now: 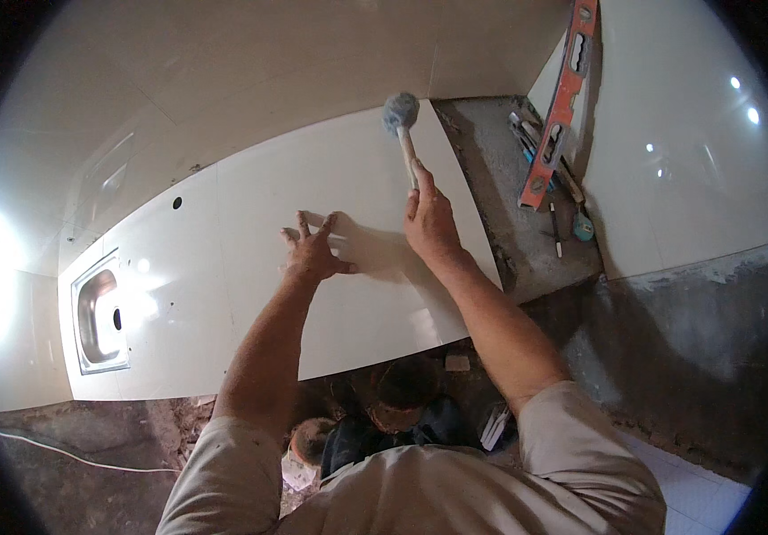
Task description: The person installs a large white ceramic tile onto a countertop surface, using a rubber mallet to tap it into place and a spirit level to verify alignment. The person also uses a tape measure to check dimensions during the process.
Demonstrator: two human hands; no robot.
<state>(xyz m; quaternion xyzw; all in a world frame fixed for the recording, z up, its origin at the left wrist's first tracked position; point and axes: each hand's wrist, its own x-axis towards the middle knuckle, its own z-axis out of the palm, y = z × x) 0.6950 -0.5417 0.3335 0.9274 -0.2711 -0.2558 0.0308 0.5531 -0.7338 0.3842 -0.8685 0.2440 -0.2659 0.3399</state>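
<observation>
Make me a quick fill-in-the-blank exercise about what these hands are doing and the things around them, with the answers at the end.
1. The right hand grips a grey-headed ____.
2. The hand with its fingers spread over the white countertop is the ____.
3. A metal ____ is set into the countertop toward the picture's left edge.
4. The spirit level is on the ____ side of the picture.

Missing words: mallet; left hand; sink; right.

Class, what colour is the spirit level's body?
The spirit level is orange-red, best seen in the head view.
</observation>
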